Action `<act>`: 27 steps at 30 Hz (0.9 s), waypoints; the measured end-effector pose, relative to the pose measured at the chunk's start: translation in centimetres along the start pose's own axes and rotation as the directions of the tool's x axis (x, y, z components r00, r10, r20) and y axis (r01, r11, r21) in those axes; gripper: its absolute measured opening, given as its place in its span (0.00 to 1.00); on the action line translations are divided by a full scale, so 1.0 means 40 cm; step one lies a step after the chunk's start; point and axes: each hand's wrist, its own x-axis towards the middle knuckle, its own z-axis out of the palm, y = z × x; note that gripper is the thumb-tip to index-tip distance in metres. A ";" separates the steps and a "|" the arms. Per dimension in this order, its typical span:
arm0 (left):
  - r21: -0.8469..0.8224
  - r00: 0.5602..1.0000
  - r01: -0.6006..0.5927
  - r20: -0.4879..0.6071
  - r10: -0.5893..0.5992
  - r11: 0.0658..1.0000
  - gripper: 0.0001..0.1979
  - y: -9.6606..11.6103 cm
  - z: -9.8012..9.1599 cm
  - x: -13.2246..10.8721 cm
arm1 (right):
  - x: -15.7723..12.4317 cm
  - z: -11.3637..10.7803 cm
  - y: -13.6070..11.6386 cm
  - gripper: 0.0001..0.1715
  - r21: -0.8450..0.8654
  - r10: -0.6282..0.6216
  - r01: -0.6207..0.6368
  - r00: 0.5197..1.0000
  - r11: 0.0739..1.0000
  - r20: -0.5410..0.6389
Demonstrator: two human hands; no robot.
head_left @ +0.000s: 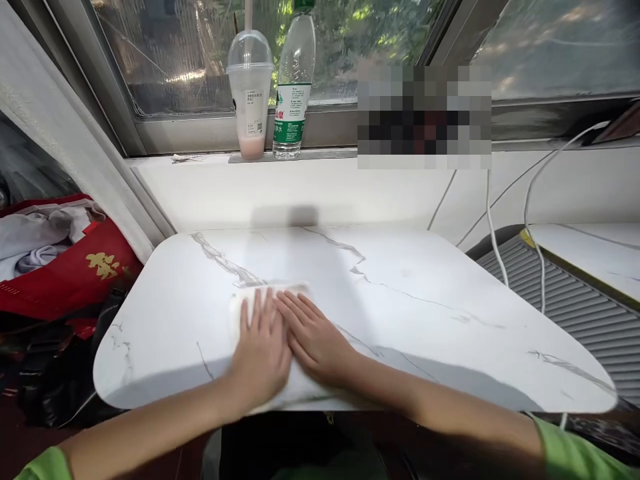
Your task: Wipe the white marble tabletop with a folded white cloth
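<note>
A white cloth (240, 305) lies spread on the white marble-patterned table (430, 267), left of its middle and reaching the front edge. My left hand (263, 347) rests flat on the cloth, its fingers stretched out and pointing away from me. Beside it my right hand (315, 333) presses down on the same cloth, fingers extended toward the left hand. The two hands touch or nearly touch at the fingertips. Much of the cloth is hidden under them.
On the windowsill stand a plastic cup (251, 100) with pink drink and a clear bottle (293, 93). White cables (530, 193) hang at the right beside a ridged grey surface (575, 287). A red bag (65, 280) with clothes stands left of the table.
</note>
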 end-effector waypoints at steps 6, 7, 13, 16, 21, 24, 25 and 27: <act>-0.173 0.984 -0.069 0.152 0.096 0.983 0.30 0.084 0.016 0.063 | -0.066 -0.055 0.105 0.35 0.252 0.303 -0.330 0.943 0.910 0.139; -0.187 0.983 -0.042 0.167 0.074 0.981 0.30 0.082 0.025 0.093 | -0.052 -0.056 0.134 0.35 0.271 0.329 -0.362 0.931 0.892 0.158; -0.208 0.991 0.075 0.127 -0.049 0.975 0.25 0.039 0.110 0.354 | 0.104 -0.054 0.355 0.30 0.235 0.343 -0.337 0.939 0.912 0.015; -0.212 0.991 0.102 0.105 -0.081 0.972 0.23 0.016 0.144 0.475 | 0.171 -0.055 0.445 0.27 0.195 0.381 -0.356 0.918 0.914 -0.107; -0.220 0.993 0.108 0.080 -0.092 0.969 0.22 0.001 0.165 0.530 | 0.190 -0.046 0.478 0.26 0.134 0.427 -0.407 0.879 0.904 -0.212; -0.204 0.994 0.099 0.068 -0.087 0.974 0.22 0.025 0.160 0.486 | 0.147 -0.046 0.451 0.25 0.104 0.403 -0.389 0.889 0.915 -0.219; -0.201 0.994 0.097 0.067 -0.085 0.975 0.22 0.041 0.155 0.464 | 0.126 -0.049 0.439 0.25 0.098 0.395 -0.383 0.894 0.919 -0.214; -0.200 0.993 0.107 0.069 -0.095 0.974 0.23 0.086 0.141 0.417 | 0.073 -0.058 0.409 0.25 0.090 0.375 -0.364 0.907 0.927 -0.193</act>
